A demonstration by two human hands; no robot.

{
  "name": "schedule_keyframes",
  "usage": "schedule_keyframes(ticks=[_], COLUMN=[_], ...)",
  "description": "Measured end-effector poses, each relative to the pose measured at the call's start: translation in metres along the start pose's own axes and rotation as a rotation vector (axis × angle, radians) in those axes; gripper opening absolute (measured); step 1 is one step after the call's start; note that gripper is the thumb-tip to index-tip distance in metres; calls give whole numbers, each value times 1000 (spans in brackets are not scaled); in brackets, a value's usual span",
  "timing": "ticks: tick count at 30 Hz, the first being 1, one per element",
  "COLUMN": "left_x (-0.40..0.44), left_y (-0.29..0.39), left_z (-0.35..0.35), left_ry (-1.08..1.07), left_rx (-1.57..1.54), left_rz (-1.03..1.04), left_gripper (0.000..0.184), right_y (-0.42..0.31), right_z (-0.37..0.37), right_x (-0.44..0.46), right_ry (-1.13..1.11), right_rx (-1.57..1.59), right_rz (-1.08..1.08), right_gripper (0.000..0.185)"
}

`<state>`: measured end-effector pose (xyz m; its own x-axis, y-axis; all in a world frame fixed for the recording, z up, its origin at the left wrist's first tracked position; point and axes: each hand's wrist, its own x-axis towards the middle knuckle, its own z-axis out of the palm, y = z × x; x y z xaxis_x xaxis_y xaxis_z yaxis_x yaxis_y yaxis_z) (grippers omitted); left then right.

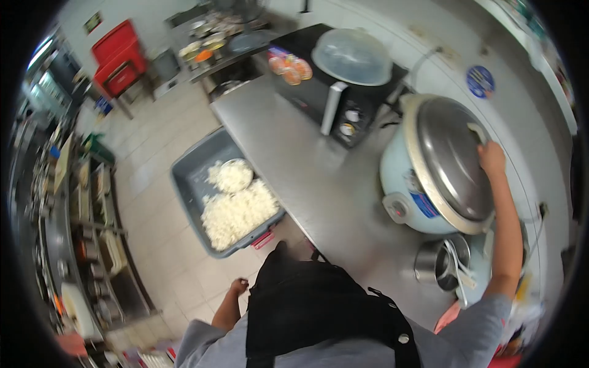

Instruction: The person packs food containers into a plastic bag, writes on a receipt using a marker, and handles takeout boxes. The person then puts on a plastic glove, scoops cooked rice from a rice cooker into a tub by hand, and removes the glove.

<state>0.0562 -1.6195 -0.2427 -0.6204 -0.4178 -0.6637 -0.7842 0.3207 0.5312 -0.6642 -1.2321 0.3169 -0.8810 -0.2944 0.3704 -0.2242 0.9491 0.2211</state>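
My right hand [491, 157] is closed on the pale handle at the edge of a large metal lid [451, 156]. That lid sits on a big light-blue rice cooker [399, 161] with a front switch, on the steel table's right side. My left hand [239, 286] hangs low beside my black apron [307, 300], fingers curled and seemingly holding nothing. Ahead of it, down by the floor, a grey tub [190, 184] holds a heap of cooked white rice [239, 211] and a bowl full of rice [232, 176].
The steel table [288, 153] also bears a black oven-like appliance [313, 98] topped by a translucent cover [353, 56]. Metal pots [432, 260] with utensils stand near the cooker. A red chair [119, 58] is at the back left; shelving [92, 245] lines the left.
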Motion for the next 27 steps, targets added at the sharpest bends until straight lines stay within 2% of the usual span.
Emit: schedule_keyframes(ticks=[1, 2, 4, 6, 8, 10, 13, 15, 17, 19, 21, 24, 25, 26, 27], left_x=[-13, -38, -36, -21, -2, 13, 30, 40, 48, 58, 65, 80, 76, 76, 78], left_y=[17, 56, 49, 34, 38, 49, 69, 80, 88, 92, 98, 108, 120, 129, 138], left_z=[0, -18, -14, -9, -14, -24, -34, -40, -42, -43, -43, -38, -40, -38, -35], left_ry=[76, 37, -14, -54, -102, -153, -194, -204, -206, -205, -203, -212, -176, -178, -203], left_rx=[-106, -327, -231, -170, -112, -56, 14, 33, 42, 43, 33, -37, -40, -31, 47], left_rz=[-177, -373, -264, -182, -122, -93, -52, -27, 0, 34, 69, 170, 40, 46, 105], left_gripper=[27, 29, 30, 31, 31, 32, 33, 33, 34, 34, 35, 36, 25, 25, 24], right_y=[-5, -1, 1, -3, 7, 34, 120, 183, 268, 328, 325, 328, 331, 341, 354], right_z=[-12, -9, -12, -35, -56, -66, -61, -56, -20, 0, -12, -10, -14, -20, -31], right_x=[-1, 2, 5, 2, -2, -24, -54, -94, -138, -198, -248, -260, -261, -261, -257], right_ry=[-62, -68, -94, -249, -433, -163, -205, -285, -292, -365, -248, -130, -96, -96, -6], right_rx=[19, -17, 28, 126, 184, 217, 65, -149, -322, -445, -263, -111, -101, -102, -111], right_rz=[19, -26, -51, 3, 58, 138, 344, 448, 659, 723, 908, 898, 865, 875, 832], right_gripper=[34, 36, 52, 73, 80, 67, 57, 48, 37, 36, 38, 42, 45, 45, 46])
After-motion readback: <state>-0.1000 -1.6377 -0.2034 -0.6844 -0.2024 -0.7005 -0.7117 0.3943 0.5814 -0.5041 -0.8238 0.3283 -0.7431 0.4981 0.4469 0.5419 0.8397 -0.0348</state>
